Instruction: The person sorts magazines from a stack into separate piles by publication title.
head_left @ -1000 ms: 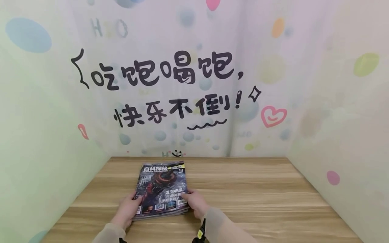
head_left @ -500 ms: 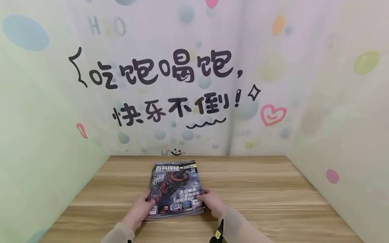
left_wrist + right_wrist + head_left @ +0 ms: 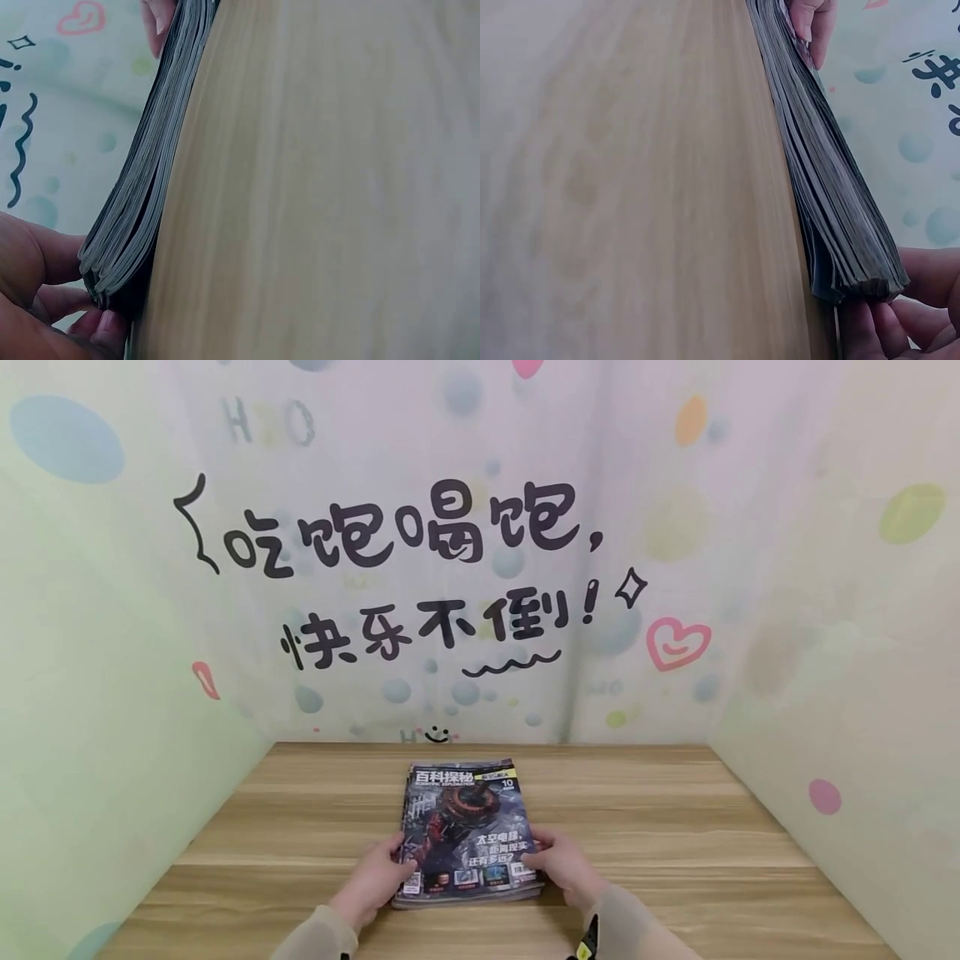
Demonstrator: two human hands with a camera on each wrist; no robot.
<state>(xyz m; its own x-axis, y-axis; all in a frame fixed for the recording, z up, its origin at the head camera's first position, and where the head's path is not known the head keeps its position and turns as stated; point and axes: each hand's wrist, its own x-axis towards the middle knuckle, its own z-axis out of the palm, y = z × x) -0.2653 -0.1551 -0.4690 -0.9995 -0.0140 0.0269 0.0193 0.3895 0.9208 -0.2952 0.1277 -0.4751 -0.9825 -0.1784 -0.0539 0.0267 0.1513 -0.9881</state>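
Observation:
A stack of several magazines (image 3: 465,827), the top one with a dark space-themed cover, lies near the middle of the wooden table. My left hand (image 3: 375,877) grips its left edge, thumb over the cover. At the right edge my right hand (image 3: 566,864) holds the stack the same way. In the left wrist view, the left fingers (image 3: 105,330) tuck low against the spines while the thumb lies on top. The right wrist view shows the layered page edges of the stack (image 3: 832,187), with the right fingers (image 3: 889,330) at its lower corner.
The wooden table (image 3: 675,827) spreads around the stack on both sides. A pale patterned curtain (image 3: 450,443) with black lettering rises behind the table's far edge. Pale side walls (image 3: 840,693) bound it left and right.
Both hands have moved the stack of magazines to the right across the table, from left of centre to about the middle. The grip on each side looks the same.

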